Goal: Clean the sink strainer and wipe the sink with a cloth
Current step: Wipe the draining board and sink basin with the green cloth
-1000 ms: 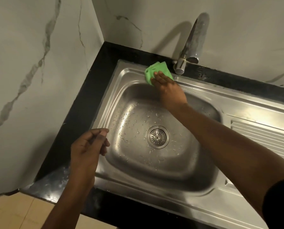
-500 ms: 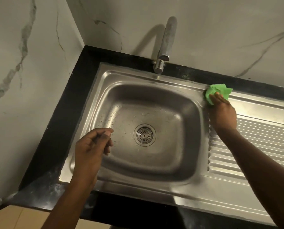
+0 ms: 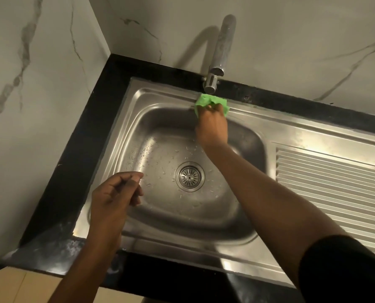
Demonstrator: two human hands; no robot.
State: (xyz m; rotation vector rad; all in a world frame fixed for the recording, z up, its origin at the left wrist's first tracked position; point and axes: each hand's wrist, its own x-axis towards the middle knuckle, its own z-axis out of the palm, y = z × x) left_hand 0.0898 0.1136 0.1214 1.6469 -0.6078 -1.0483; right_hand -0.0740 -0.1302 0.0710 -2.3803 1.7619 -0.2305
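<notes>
Right hand (image 3: 212, 125) is pressing a green cloth (image 3: 204, 101), gripped under curled fingers (image 3: 214, 110), onto the sink rim (image 3: 164, 93) just below the faucet (image 3: 220, 51). Toward the person from those fingers, the strainer (image 3: 189, 176) is sitting nearer the empty, loosely curled left hand (image 3: 112, 197).

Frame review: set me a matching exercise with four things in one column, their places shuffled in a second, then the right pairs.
1. green cloth
2. strainer
3. tap
4. left hand

A. middle of the sink floor
B. on the back rim, under the right hand
C. above the near-left rim
D. standing at the back edge, by the wall

Pairs: 1-B, 2-A, 3-D, 4-C
</notes>
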